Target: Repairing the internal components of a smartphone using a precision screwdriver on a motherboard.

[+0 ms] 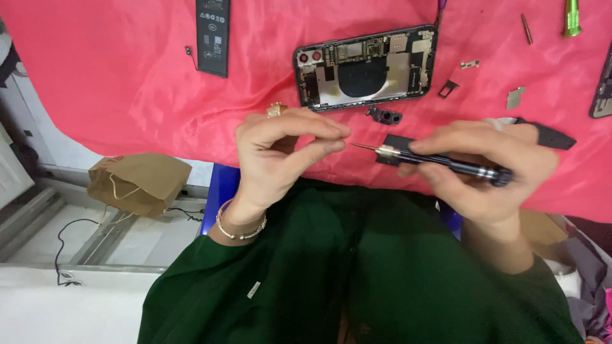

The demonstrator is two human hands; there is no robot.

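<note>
My right hand (488,165) grips a thin black precision screwdriver (440,161), its metal tip pointing left toward my left hand (280,156). The left thumb and fingertips are pinched together just beside the tip; whether something tiny sits between them I cannot tell. An opened phone body (365,67), back side up with its inner parts showing, lies on the pink cloth (115,70) beyond both hands. A small black part (385,116) lies just below the phone, and a black block (394,143) sits partly behind the screwdriver.
A black phone battery (212,35) lies at the top left of the cloth. Small metal brackets (515,97), a bit (526,28) and a green tool handle (572,17) lie at the top right. A brown paper bag (137,181) sits on the floor at left.
</note>
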